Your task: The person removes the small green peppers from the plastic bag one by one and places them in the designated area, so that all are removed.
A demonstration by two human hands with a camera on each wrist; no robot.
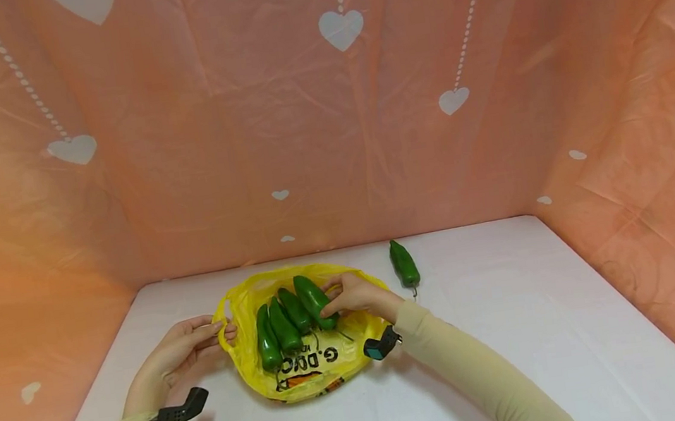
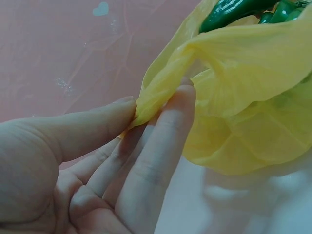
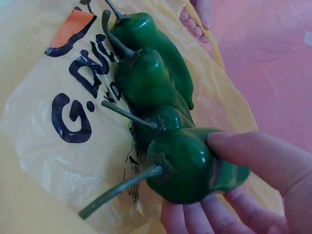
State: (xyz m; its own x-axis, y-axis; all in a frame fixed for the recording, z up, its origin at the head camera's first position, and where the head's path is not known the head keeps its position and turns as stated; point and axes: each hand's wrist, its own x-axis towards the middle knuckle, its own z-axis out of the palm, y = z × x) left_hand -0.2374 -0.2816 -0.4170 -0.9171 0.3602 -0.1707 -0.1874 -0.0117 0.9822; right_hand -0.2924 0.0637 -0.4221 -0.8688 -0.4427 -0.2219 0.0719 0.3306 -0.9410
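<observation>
Behind the white table [image 1: 492, 361] hangs a pink curtain [image 1: 275, 126]. The left hand [image 1: 179, 348] pinches the yellow bag [image 1: 357, 361] by its handle [image 2: 163, 85], probably keeping it gaping; the right hand [image 1: 358, 293], half curled, clasps one pepper [image 1: 310, 296] inside, beside three other peppers [image 1: 283, 328] (a fifth pepper [image 1: 405, 264] lies outside).

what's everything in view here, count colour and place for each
table: 1, white, under everything
bag: 1, yellow with black and orange print, open on the table
peppers: 4, green, side by side within the bag's opening
loose pepper: 1, green, on the table right of the bag
backdrop: 1, orange-pink, behind and beside the table
hearts: several, white, on the backdrop
wrist cameras: 2, black, one per wrist
sleeves: 2, beige, on the forearms
left hand: 1, bare, pinching the bag's left edge
right hand: 1, bare, gripping the rightmost bagged pepper
</observation>
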